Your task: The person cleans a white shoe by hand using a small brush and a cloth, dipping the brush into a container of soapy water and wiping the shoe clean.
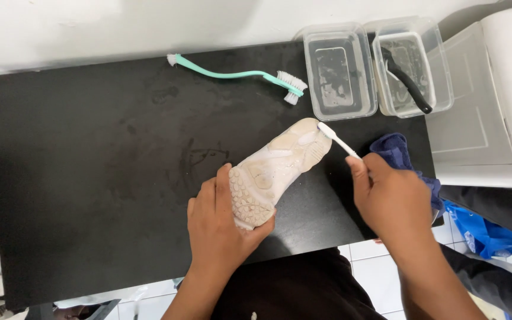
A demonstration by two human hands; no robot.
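Two hands work at the black table [90,148]: our left hand [220,225] grips the white shoe [277,172], sole up, near centre. Our right hand [392,201], closed on a white toothbrush [337,139], holds its bristles against the shoe's toe at two o'clock.

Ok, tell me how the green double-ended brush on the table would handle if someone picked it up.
The green double-ended brush looks light: its handle is thin plastic. It probably flexes a little, being long and slightly curved. Lying flat on the black table, it seems unlikely to roll.
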